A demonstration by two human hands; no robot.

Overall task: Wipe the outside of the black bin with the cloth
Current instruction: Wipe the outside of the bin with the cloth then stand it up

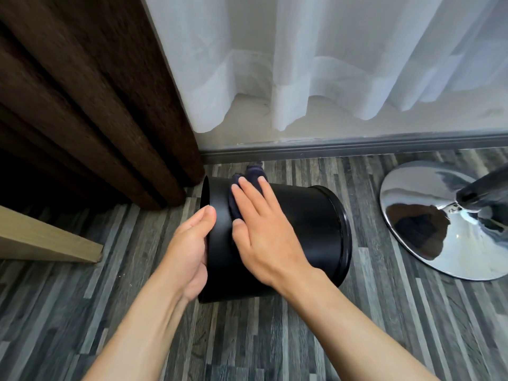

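The black bin (308, 229) lies on its side above the striped floor, one flat end to the left and the rimmed end to the right. My left hand (189, 248) grips that left end, thumb on top of the edge. My right hand (261, 229) lies flat on the bin's upper side, fingers spread, pressing a dark blue cloth (247, 185) against it. Most of the cloth is hidden under my palm; a bunched end sticks out beyond my fingertips.
A chrome round chair base (428, 229) with a black post stands on the floor at the right. Brown curtain (90, 100) hangs at the left, white sheer curtain (330, 64) behind. A light wooden furniture edge (46, 237) juts in at the left.
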